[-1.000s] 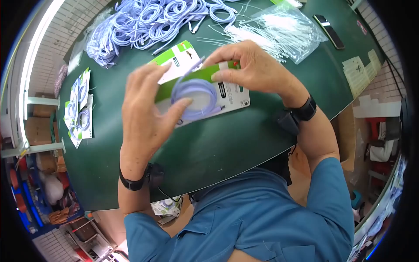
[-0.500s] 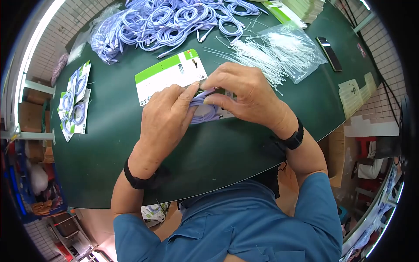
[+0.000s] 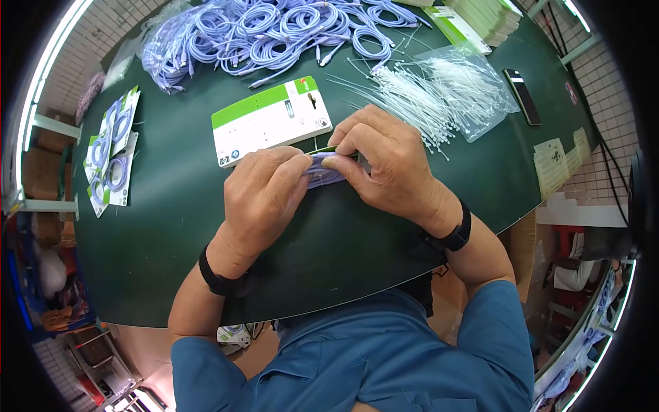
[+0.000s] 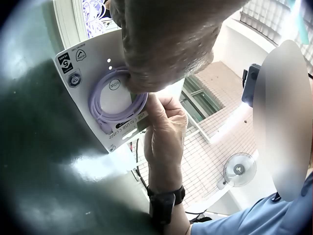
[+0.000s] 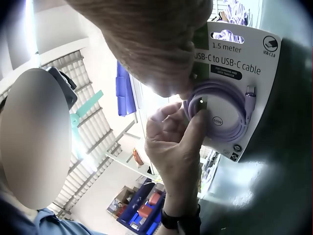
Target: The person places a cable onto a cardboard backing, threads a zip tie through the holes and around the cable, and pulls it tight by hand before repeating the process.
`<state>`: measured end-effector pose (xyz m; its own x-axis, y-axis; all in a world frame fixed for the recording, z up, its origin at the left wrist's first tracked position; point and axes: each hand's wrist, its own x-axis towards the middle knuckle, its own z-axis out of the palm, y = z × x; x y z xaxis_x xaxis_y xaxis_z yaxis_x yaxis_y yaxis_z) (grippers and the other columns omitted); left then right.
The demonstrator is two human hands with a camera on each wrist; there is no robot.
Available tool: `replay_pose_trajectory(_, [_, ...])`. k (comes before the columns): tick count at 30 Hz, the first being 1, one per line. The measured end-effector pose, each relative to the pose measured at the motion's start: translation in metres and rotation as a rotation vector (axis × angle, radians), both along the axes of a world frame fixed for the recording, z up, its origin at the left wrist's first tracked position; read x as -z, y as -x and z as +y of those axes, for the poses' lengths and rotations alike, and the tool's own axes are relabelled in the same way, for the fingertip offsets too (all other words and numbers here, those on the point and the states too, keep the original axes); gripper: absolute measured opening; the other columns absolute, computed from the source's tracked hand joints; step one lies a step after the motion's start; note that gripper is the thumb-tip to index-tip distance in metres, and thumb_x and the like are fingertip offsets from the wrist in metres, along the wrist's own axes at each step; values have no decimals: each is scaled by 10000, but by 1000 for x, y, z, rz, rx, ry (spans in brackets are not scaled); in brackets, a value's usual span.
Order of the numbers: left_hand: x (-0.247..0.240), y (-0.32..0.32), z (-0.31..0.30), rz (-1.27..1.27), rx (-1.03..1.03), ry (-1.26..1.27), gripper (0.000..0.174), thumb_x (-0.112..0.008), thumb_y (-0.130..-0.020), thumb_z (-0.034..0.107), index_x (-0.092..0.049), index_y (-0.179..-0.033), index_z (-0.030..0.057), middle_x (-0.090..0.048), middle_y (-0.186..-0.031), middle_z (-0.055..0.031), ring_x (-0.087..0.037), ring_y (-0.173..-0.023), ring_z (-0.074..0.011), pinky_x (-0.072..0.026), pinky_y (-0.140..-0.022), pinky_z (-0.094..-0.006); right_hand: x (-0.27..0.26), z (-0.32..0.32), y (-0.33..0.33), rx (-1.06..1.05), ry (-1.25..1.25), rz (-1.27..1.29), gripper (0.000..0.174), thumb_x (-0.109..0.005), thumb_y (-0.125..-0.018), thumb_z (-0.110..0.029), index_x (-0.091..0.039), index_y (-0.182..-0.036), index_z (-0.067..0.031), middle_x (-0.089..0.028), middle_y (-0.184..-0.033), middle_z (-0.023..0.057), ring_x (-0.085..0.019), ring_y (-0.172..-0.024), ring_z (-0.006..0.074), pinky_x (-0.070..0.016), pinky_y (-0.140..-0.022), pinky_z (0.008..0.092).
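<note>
A coiled lilac USB-C cable (image 3: 322, 175) lies against a printed hang card (image 5: 264, 54), held up between both hands over the table. My left hand (image 3: 264, 185) pinches coil and card from the left, its thumb pressed on the cable in the right wrist view. From the right, my right hand (image 3: 391, 168) grips the card's hang-hole end, thumb on the coil and fingers bent behind. The two thumbs nearly meet. A thin pale strand stands up by the left fingertips. Just beyond lies another card (image 3: 271, 123), white with a green band and no cable on it.
A heap of lilac cables (image 3: 274, 34) covers the back of the green table (image 3: 165, 254). White cable ties (image 3: 425, 96) spill from a clear bag at right, near a phone (image 3: 522, 96). Carded cables (image 3: 110, 154) lie at left; stacked cards (image 3: 484, 20) stand at the back right.
The hands have come together on the coil, and the card has tipped from lying face-up to more edge-on in the head view. The left hand has moved right from the coil's left side.
</note>
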<state>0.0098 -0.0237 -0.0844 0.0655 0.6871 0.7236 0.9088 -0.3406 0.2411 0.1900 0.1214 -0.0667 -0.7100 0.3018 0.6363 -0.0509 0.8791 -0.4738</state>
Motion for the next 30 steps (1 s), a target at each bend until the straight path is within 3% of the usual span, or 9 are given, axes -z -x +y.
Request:
replay_pose_trajectory(17, [-2, -5, 0, 65, 8, 1, 279, -805, -747, -51, -702, -1002, -1, -704, -968, -133, -698, -798, -283, -568, -685, -374, 4, 10, -1, -122, 37, 45, 267, -892, -711, 14, -676, -849, -59, -718, -933, 62, -672, -802, 244, -533, -663, 340])
replay_pose_trajectory(30, [-9, -7, 2, 50, -30, 48, 204, -783, -788, -41, -676, -960, -18, -687, -953, -148, -689, -790, -292, -568, -673, -383, 7, 11, 2, -93, -40, 73, 295, -895, -679, 30, -697, -878, -58, -721, -936, 62, -657, -759, 236, -526, -620, 335])
